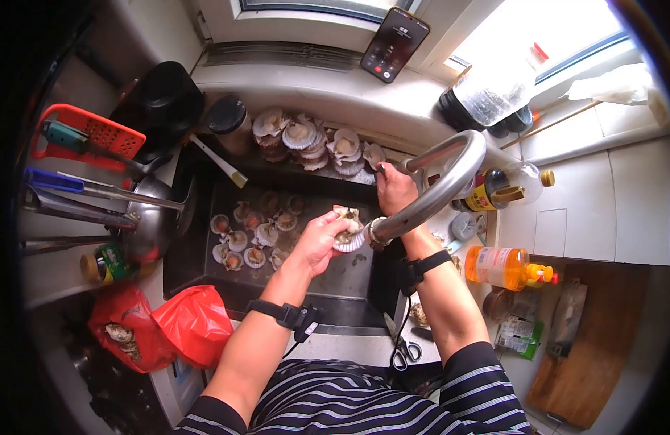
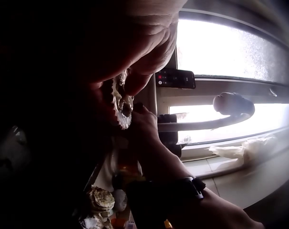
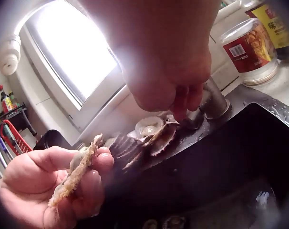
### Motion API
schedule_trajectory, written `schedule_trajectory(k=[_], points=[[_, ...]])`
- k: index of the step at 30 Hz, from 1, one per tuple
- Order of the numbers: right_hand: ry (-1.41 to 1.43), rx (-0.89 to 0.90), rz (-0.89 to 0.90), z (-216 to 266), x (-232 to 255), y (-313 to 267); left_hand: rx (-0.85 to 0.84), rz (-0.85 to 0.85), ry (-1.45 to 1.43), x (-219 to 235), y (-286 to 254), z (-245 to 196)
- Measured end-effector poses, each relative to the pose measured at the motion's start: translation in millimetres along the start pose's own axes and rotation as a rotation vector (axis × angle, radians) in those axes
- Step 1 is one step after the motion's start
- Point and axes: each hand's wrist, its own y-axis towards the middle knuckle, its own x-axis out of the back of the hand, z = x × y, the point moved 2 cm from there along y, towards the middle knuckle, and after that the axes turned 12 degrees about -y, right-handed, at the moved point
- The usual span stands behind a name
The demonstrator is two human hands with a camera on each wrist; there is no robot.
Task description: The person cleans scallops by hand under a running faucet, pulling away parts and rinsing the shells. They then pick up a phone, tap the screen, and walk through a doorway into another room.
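Observation:
My left hand [image 1: 319, 243] pinches a scallop on its half shell [image 1: 347, 238] between thumb and fingers, above the dark sink [image 1: 335, 288]. The right wrist view shows this shell edge-on, with its ragged rim [image 3: 77, 172]. Behind the curved metal tap [image 1: 462, 174], my right hand [image 1: 396, 192] reaches to the sink's back ledge. Its curled fingertips grip the dark tap handle [image 3: 196, 119] beside the tap's base, partly hidden by the fingers. Several opened scallops [image 1: 266, 233] lie on the sink bottom, left of the held one. Stacks of scallops in shells [image 1: 302, 134] stand along the back ledge.
A brush [image 1: 220, 161] leans over the sink's back left corner. Scissors [image 1: 405, 353] lie at the front edge. Orange bottle [image 1: 498, 266] and sauce bottle [image 1: 487, 190] stand right. A red bag [image 1: 197, 326] sits left; a phone [image 1: 395, 45] leans at the window.

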Motion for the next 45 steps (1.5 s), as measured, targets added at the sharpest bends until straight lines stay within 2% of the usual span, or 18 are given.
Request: schedule_trajectory(k=[2,6,9,15,21,27,30,33,36,39,41,42,44,45], points=[[0.016,0.045,-0.068,0.8,-0.6,0.2,0.0,-0.004,-0.002,-1.8,-1.2,-0.8],[-0.01,0.047,-0.028,2.3,2.9,-0.1,0.003,-0.021,-0.011,-3.1,-2.2,-1.0],[-0.01,0.077,-0.083,2.7,1.8,-0.2,-0.001,0.001,0.001,-1.6,-2.0,0.0],[-0.018,0.079,-0.053,1.4,0.3,-1.1,0.011,0.004,-0.038,4.8,2.0,5.9],[-0.003,0.115,-0.112,1.1,-0.3,-1.6,0.026,0.015,-0.06,8.0,3.0,10.7],[-0.042,0.098,-0.088,1.9,0.8,-1.1,0.03,-0.002,-0.026,9.7,3.4,13.2],[-0.073,0.046,0.02,3.9,4.8,-1.1,0.039,-0.006,-0.002,15.9,7.6,18.3],[-0.008,0.11,-0.083,-5.7,-6.1,-3.1,0.047,-0.04,0.02,15.5,6.0,18.8],[0.081,-0.03,-0.115,-8.1,-7.4,-11.5,0.049,-0.042,0.031,20.2,9.4,20.5],[0.543,-0.317,-0.018,-18.2,-15.8,-43.1,0.017,-0.03,0.056,24.2,12.4,21.2],[0.687,-0.605,0.33,-2.7,-4.2,-69.5,0.009,-0.039,0.077,24.0,13.5,23.0],[0.881,-0.734,0.422,-4.4,-13.3,-87.3,0.006,-0.044,0.091,23.6,14.2,24.3],[1.043,-0.899,0.705,12.8,-5.1,-104.9,-0.049,-0.032,0.131,21.8,15.0,27.9],[1.06,-0.907,0.708,21.3,-2.2,-106.9,-0.074,-0.026,0.155,21.6,15.2,30.2]])
